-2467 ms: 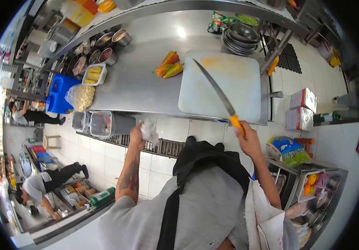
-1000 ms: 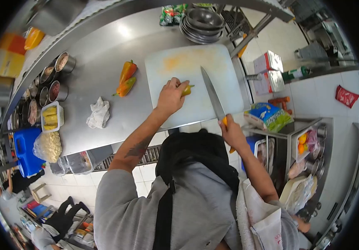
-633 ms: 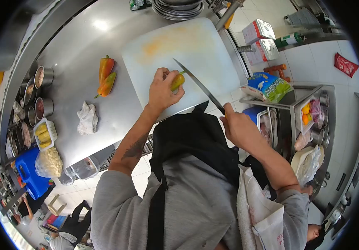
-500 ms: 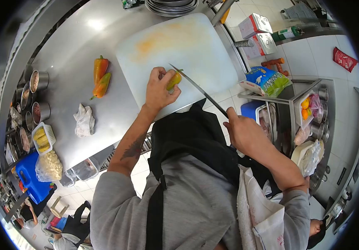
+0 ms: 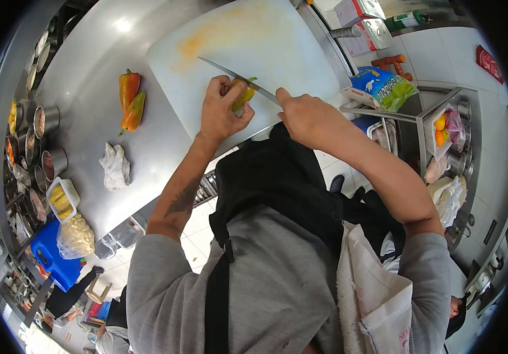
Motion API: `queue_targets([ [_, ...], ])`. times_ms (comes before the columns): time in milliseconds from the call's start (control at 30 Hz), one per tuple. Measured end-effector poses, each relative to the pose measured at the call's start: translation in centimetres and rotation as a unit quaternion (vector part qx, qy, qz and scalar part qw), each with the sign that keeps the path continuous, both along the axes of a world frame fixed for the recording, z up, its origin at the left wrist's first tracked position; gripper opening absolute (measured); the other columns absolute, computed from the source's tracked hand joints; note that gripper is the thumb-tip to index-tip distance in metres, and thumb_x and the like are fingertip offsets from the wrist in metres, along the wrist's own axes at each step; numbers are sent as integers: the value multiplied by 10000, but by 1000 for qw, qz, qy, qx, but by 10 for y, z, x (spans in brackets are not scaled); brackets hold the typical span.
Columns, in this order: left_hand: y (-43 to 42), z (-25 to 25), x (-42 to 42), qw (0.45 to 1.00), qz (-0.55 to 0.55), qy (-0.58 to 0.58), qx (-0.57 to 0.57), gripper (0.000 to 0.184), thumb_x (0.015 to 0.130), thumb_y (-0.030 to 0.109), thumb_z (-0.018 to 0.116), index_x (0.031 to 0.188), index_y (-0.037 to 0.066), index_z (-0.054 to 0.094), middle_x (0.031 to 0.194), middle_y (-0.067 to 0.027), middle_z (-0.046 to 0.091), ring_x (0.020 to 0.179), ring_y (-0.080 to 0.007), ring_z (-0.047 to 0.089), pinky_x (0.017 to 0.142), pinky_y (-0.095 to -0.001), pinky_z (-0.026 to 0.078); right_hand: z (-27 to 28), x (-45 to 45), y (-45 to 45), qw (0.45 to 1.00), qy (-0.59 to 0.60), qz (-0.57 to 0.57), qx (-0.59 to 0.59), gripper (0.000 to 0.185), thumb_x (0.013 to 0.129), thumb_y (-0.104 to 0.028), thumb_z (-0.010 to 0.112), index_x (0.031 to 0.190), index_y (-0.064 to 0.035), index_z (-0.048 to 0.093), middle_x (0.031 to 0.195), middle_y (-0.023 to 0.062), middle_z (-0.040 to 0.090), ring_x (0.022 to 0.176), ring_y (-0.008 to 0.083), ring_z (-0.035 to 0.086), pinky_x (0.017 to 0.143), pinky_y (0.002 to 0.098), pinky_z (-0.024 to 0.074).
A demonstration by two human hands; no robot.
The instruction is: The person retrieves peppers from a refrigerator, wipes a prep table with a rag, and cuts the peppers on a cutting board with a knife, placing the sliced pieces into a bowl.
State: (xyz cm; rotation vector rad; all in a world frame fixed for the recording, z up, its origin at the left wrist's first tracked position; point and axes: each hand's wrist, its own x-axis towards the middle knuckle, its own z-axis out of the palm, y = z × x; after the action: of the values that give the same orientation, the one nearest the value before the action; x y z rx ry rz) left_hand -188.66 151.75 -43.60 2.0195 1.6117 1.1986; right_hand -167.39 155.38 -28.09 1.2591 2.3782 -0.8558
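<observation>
Clenching right hand point(image 5: 301, 116): at 1 o'clock, its fingers wrapped round the handle; a loose wrist could let the blade wander.
Left hand point(image 5: 214, 113): at 11 o'clock, fingers and thumb grasping the pepper; fingertips beside the edge could be nicked if the steel skids on smooth skin.
Pepper point(image 5: 244, 98): at 12 o'clock, above the board; its rounded body could roll if the pinch slackens.
Knife point(image 5: 264, 92): tip toward 10 o'clock, crossing near the pepper's stem; contact cannot be told.
Board point(image 5: 277, 47): at 12 o'clock; a sideways shove could slide it.
Cloth point(image 5: 115, 167): at 9 o'clock, crumpled.
Two peppers point(image 5: 128, 88): at 10 o'clock, touching.
</observation>
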Motion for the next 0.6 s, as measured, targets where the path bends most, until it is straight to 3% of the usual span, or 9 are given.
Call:
queue_targets([
  [67,2,-1,0,1000,1,-9,12,467,700,126,755,1164,131,702,1048,-123,528,817,-265,558,719,-373,543,5,18,-11,1000,13,-17,3,306,996,-152,598,1207,48,503,888,316,694,876,497,696,804,560,555],
  [133,0,0,-2,1000,-9,15,-14,491,701,111,758,1188,103,695,1102,-154,535,884,-283,600,770,-390,556,10,49,-35,999,22,-34,1,309,999,-153,599,1218,42,501,866,313,693,859,498,696,798,568,553],
  [200,-3,1,1,999,-23,5,-38,489,701,113,760,1186,108,698,1106,-155,535,894,-282,598,777,-391,555,5,78,-60,994,-4,-81,-67,311,1013,-167,590,1237,23,489,798,298,685,791,507,686,740,595,543],
  [400,-2,10,4,998,-46,28,-43,510,721,149,811,1216,121,688,1132,-161,538,945,-300,614,830,-394,563,-83,52,-63,986,119,-117,14,305,1033,-208,599,1174,9,437,727,299,659,733,520,666,660,612,503],
  [533,-7,28,-1,992,28,25,-118,524,752,168,843,1242,163,656,1207,-186,576,1044,-342,648,842,-436,574,-92,59,-47,985,126,-118,-24,321,1045,-237,586,1227,-24,430,744,266,669,757,504,669,674,580,521],
  [600,-8,50,-20,988,13,58,-143,484,757,156,841,1203,138,653,1139,-195,618,1047,-343,666,850,-437,576,-84,66,-43,984,117,-128,-36,321,1050,-274,583,1226,-45,444,777,265,675,786,496,672,704,568,528],
])
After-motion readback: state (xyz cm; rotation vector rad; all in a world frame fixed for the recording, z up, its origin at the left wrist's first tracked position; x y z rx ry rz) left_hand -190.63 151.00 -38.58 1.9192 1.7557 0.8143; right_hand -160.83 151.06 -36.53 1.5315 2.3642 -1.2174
